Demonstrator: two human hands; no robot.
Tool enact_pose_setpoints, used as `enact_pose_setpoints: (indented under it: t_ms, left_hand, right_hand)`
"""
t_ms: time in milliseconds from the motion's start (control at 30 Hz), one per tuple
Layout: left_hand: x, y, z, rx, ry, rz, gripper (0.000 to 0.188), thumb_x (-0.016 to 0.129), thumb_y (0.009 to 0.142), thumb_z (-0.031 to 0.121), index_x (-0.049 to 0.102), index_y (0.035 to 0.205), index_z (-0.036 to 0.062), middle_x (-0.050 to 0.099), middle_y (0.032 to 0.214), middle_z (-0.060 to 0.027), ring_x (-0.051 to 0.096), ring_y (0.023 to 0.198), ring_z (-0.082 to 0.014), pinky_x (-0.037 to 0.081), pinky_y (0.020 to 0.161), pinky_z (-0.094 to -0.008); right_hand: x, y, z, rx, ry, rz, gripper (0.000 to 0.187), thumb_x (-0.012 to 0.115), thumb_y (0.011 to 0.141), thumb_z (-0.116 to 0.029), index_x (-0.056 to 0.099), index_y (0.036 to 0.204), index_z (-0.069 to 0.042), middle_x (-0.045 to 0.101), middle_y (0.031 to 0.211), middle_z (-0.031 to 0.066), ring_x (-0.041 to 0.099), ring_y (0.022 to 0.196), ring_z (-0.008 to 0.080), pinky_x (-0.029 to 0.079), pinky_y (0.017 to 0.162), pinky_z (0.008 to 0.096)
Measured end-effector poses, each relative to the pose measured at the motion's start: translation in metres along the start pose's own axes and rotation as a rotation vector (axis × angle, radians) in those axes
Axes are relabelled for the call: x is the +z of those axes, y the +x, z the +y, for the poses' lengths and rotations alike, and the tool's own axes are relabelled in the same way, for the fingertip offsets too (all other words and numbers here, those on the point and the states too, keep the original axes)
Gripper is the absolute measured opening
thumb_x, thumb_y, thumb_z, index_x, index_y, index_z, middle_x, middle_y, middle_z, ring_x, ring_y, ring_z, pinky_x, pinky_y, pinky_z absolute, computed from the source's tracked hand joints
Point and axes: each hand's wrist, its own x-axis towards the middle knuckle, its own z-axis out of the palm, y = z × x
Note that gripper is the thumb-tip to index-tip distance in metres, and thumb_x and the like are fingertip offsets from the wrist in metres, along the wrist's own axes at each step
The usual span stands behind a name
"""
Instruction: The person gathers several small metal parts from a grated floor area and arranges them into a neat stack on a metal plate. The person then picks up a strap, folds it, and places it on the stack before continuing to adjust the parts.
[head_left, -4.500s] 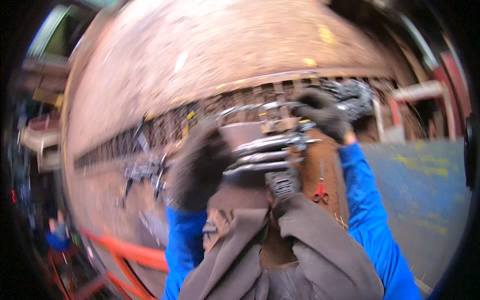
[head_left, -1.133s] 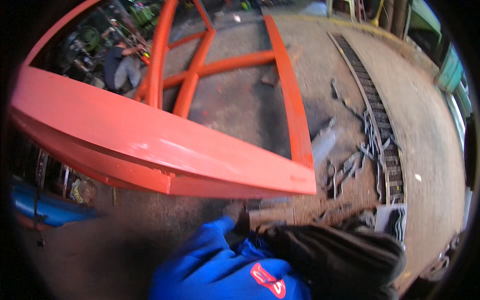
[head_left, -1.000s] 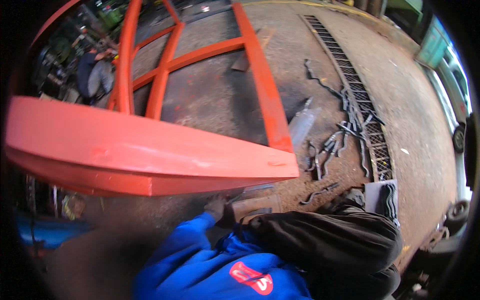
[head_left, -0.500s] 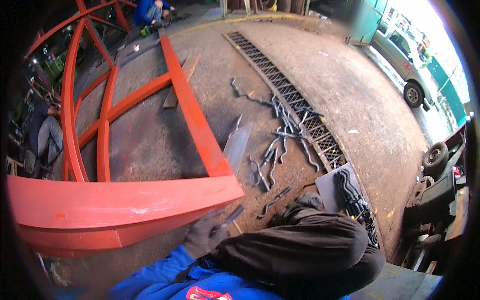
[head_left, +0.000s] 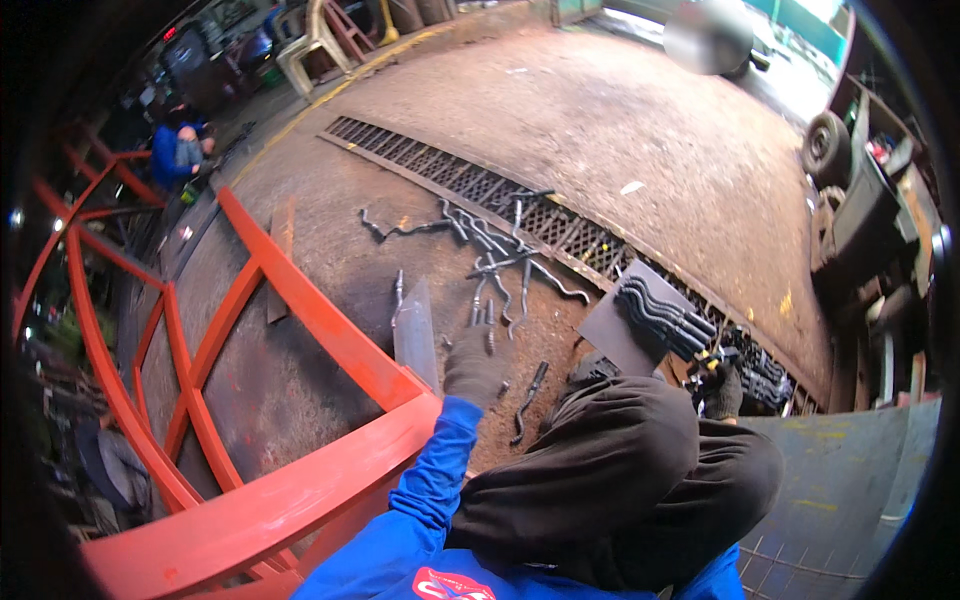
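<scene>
Shirt badge (head_left: 452,585): red, white lettering, partly out of view; no other writing legible. Right hand (head_left: 722,388), gloved, now shows just beside the stacked rods (head_left: 660,315) at the plate's (head_left: 605,325) right edge; grip cannot be told. Left hand (head_left: 478,368), gloved, has moved out toward the loose rods (head_left: 488,268) on the floor (head_left: 345,235), bringing them nearer reach; blur hides finger closure.

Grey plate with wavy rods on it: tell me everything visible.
The grey plate is a thin, flat, straight-edged sheet, perhaps metal, dull and plain where bare. It lies askew, partly hiding the floor grate; contact there is unclear. Dark wavy rods rest side by side across its right part.
</scene>
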Motion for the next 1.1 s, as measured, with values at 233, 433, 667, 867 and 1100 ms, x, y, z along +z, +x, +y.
enact_pose_setpoints:
  t_ms: [233,433,667,867,1100]
  left_hand:
    - [-0.048,0.044,0.056,0.190,-0.606,0.161,0.018,0.064,0.097,0.009,0.067,0.110,-0.0026,0.068,0.095,-0.0040,0.060,0.084,-0.0145,0.051,0.078,-0.0313]
    - [-0.013,0.047,0.211,0.480,-0.503,-0.573,0.026,0.064,0.097,0.009,0.065,0.121,-0.0015,0.069,0.102,-0.0060,0.062,0.089,-0.0119,0.052,0.080,-0.0267]
    - [0.119,0.015,0.292,0.688,-0.594,-1.515,0.066,0.074,0.092,0.015,0.040,0.146,-0.0001,0.068,0.113,-0.0125,0.063,0.109,-0.0184,0.055,0.088,-0.0339]
    - [0.141,0.019,0.278,-0.019,-0.513,-1.931,0.025,0.062,0.099,0.020,0.066,0.116,0.0015,0.066,0.091,-0.0028,0.061,0.081,-0.0099,0.050,0.070,-0.0251]
    - [0.159,0.028,0.254,-0.321,-0.267,-1.681,0.030,0.056,0.104,0.027,0.063,0.120,0.0027,0.069,0.090,-0.0036,0.060,0.074,-0.0079,0.046,0.063,-0.0206]
  right_hand:
    - [0.057,-0.011,-0.055,-0.340,-0.320,0.195,0.023,0.057,0.101,-0.017,0.066,0.116,-0.002,0.069,0.105,0.0069,0.067,0.090,0.0169,0.057,0.076,0.0303]
    - [0.145,-0.054,-0.131,-0.495,-0.612,-0.106,0.021,0.059,0.101,-0.010,0.067,0.118,-0.002,0.071,0.095,0.0045,0.066,0.084,0.0115,0.054,0.076,0.0264]
    - [0.197,-0.067,-0.183,-0.513,-0.805,-0.509,0.022,0.074,0.089,-0.007,0.072,0.111,-0.004,0.074,0.098,0.0068,0.068,0.090,0.0133,0.055,0.078,0.0292]
    - [0.159,0.003,-0.152,-0.619,-0.787,-0.347,0.026,0.074,0.087,-0.003,0.074,0.113,-0.004,0.075,0.101,0.0088,0.070,0.090,0.0124,0.057,0.078,0.0297]
    - [0.102,0.058,-0.049,-0.254,-0.618,-0.096,0.018,0.071,0.094,-0.014,0.074,0.108,-0.003,0.074,0.096,0.0048,0.066,0.085,0.0092,0.055,0.076,0.0273]
